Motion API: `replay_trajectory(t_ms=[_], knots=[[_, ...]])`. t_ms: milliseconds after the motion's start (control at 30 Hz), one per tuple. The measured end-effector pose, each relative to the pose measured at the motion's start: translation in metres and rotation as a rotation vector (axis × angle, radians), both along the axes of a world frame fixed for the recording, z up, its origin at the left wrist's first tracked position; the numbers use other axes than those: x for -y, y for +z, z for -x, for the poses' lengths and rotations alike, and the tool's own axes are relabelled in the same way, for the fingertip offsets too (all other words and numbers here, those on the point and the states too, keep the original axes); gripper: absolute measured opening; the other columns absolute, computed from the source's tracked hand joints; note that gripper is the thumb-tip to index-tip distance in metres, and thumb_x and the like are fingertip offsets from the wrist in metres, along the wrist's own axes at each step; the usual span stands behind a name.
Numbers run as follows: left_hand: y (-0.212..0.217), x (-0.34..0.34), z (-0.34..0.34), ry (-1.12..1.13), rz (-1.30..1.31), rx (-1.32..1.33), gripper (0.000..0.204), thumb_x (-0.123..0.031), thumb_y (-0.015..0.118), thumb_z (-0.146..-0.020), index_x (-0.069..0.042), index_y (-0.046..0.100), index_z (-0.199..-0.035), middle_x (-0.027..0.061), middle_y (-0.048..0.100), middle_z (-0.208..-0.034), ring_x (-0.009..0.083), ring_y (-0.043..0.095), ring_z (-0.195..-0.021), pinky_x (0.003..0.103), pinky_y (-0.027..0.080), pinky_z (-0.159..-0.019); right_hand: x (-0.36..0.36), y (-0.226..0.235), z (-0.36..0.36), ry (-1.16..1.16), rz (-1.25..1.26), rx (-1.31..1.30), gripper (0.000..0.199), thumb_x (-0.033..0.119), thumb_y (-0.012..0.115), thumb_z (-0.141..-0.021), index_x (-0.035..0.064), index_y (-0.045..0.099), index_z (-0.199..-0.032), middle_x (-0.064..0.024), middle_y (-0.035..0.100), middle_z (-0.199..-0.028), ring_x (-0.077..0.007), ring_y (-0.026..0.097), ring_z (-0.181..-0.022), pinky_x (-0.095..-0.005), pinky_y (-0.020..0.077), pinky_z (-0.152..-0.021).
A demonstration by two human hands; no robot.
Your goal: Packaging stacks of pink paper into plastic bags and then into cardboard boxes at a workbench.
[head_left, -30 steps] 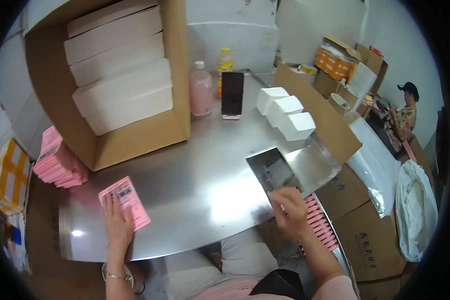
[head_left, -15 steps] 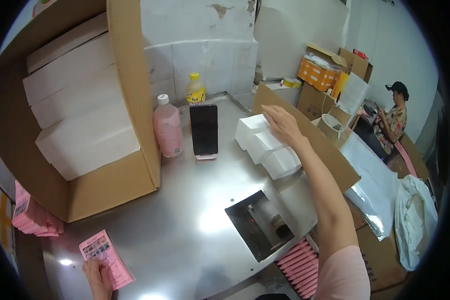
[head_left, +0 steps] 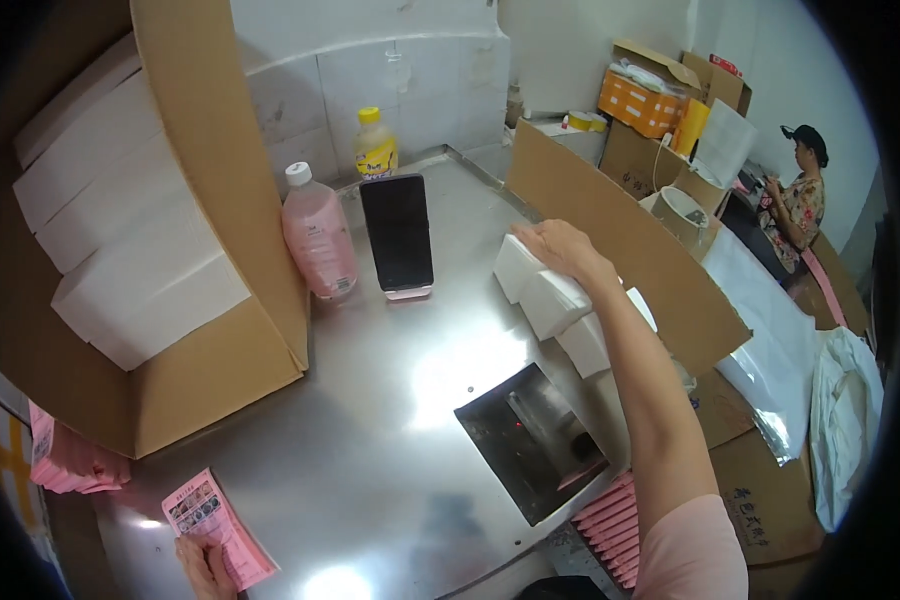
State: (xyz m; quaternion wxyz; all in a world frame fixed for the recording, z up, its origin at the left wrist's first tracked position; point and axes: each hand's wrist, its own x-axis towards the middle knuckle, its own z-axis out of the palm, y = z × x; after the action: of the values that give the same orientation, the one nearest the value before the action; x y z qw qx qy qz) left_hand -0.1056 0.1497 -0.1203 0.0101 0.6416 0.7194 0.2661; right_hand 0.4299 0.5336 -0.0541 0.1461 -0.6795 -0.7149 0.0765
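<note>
At the lower left of the metal table, my left hand (head_left: pixel 206 567) grips the near end of a pink printed packet (head_left: pixel 220 525), its fingers lying over the lower part. On the right side, my right hand (head_left: pixel 560 246) is curled over the far end of a row of white folded-paper stacks (head_left: pixel 555 303). Those stacks lie aslant beside a cardboard panel (head_left: pixel 620 235); my forearm hides part of the row. Nearer to me, a rectangular opening (head_left: pixel 530 440) in the tabletop shows a small red light inside.
A large cardboard box (head_left: pixel 220 395) holding white blocks stands at left, with pink packets (head_left: pixel 75 450) beside it. A phone (head_left: pixel 398 235) on a stand, a pink bottle (head_left: pixel 320 235) and a yellow-capped bottle (head_left: pixel 376 145) stand behind. Another person (head_left: pixel 795 200) sits at far right.
My right hand and the white stacks have shifted; the stacks now lean and spread apart more. My left hand stays on the pink packet. The whole view has swung slightly.
</note>
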Motion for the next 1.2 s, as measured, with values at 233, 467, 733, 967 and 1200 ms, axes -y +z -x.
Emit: replay_trajectory(t_ms=[233, 467, 733, 967, 1200], knots=[[0.007, -0.005, -0.013, -0.015, -0.088, -0.016, 0.012, 0.002, 0.061, -0.084, 0.0, 0.052, -0.091, 0.014, 0.051, -0.089, 0.0308, 0.048, -0.089, 0.04, 0.038, -0.085, 0.057, 0.033, -0.009, 0.156, -0.408, -0.303, 0.038, 0.036, 0.053, -0.098, 0.0034, 0.072, -0.103, -0.0183, 0.071, -0.1, -0.036, 0.064, -0.097, -0.0426, 0.0482, -0.092], [-0.016, 0.02, 0.021, 0.078, -0.065, -0.116, 0.014, -0.002, 0.065, -0.082, -0.003, 0.055, -0.092, 0.0142, 0.053, -0.091, 0.0343, 0.049, -0.09, 0.045, 0.038, -0.085, 0.194, 0.02, -0.01, 0.104, -0.682, 0.106, 0.027, 0.026, 0.072, -0.083, 0.0029, 0.073, -0.097, -0.0132, 0.068, -0.101, -0.0289, 0.059, -0.101, -0.043, 0.0465, -0.083], [0.054, -0.018, -0.146, -0.372, -0.214, 0.072, 0.012, -0.001, 0.064, -0.077, -0.006, 0.058, -0.086, 0.0139, 0.054, -0.089, 0.0337, 0.053, -0.09, 0.045, 0.041, -0.079, 0.204, -0.027, -0.022, -0.071, -0.638, 0.123, 0.023, 0.021, 0.068, -0.084, -0.0002, 0.074, -0.087, -0.015, 0.064, -0.09, -0.0309, 0.058, -0.094, -0.0449, 0.0467, -0.078], [0.001, -0.036, -0.186, -0.392, -0.192, -0.164, 0.015, -0.011, 0.07, -0.083, -0.006, 0.056, -0.086, 0.0127, 0.054, -0.086, 0.0326, 0.051, -0.08, 0.046, 0.038, -0.066, 0.2, -0.024, -0.024, -0.044, -0.585, 0.038, 0.018, 0.015, 0.065, -0.081, 0.0008, 0.073, -0.089, -0.0161, 0.062, -0.091, -0.0335, 0.058, -0.094, -0.0454, 0.0474, -0.078], [-0.009, -0.046, -0.228, -0.729, -0.204, 0.031, 0.025, -0.015, 0.069, -0.08, -0.003, 0.059, -0.101, 0.0191, 0.055, -0.112, 0.0365, 0.053, -0.1, 0.045, 0.042, -0.078, 0.235, -0.05, 0.028, 0.285, -0.76, -0.113, 0.033, -0.002, 0.061, -0.076, -0.0037, 0.064, -0.109, -0.0195, 0.06, -0.122, -0.0379, 0.059, -0.11, -0.0482, 0.045, -0.097]])
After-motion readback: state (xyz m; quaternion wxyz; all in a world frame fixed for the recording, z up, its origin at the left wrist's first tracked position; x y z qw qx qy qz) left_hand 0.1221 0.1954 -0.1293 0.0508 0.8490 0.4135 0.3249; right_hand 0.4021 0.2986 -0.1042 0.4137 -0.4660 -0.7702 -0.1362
